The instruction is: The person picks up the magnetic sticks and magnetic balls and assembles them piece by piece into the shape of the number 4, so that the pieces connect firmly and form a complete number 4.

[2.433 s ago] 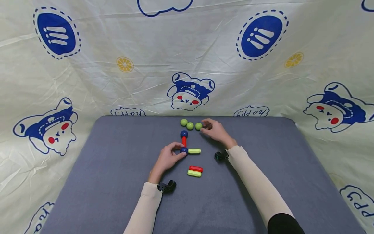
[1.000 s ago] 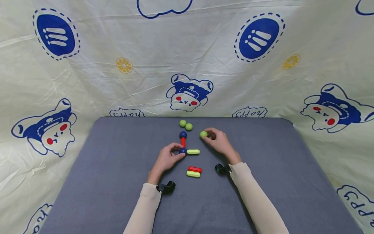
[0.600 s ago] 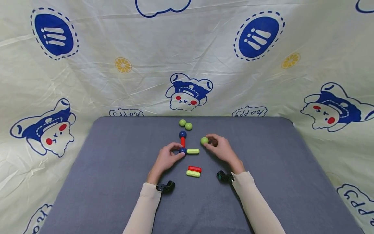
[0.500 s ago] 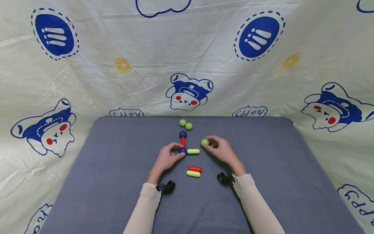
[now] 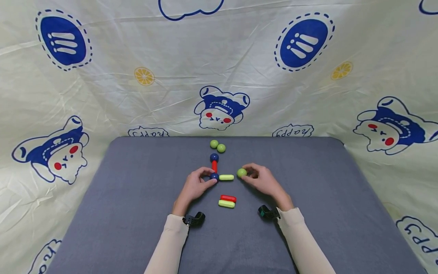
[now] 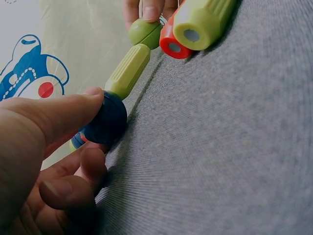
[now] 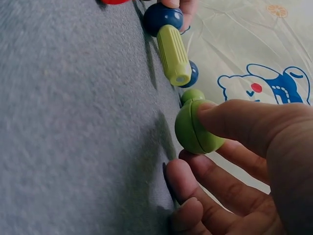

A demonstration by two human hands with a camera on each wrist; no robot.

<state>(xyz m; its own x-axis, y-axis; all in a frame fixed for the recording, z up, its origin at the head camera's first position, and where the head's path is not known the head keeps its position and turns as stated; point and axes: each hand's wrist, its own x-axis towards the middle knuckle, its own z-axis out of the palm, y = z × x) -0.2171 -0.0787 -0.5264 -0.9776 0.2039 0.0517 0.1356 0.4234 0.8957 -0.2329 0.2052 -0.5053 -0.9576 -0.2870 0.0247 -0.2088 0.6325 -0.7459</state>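
Note:
In the head view my left hand point(image 5: 195, 186) pinches the near blue ball point(image 5: 214, 176) between thumb and fingers. A red stick point(image 5: 214, 166) joins that ball to a second blue ball point(image 5: 214, 157) farther back. From the held ball a ribbed yellow-green stick point(image 5: 226, 177) points right; its free end shows a grey disc in the right wrist view. My right hand point(image 5: 264, 182) pinches a green ball point(image 5: 242, 173) just right of that end. A small gap separates the green ball point(image 7: 193, 128) from the yellow-green stick point(image 7: 173, 54) in the right wrist view.
Two green balls point(image 5: 217, 146) sit near the back edge of the grey table point(image 5: 137, 236). A loose red stick point(image 5: 228, 198) and a loose yellow-green stick point(image 5: 226, 204) lie side by side in front of the joined pieces. A printed sheet point(image 5: 178, 53) hangs behind.
My right hand has taken one green ball from beside the other two and brought it nearer, level with the yellow-green stick's free end. The left hand stays on the blue ball.

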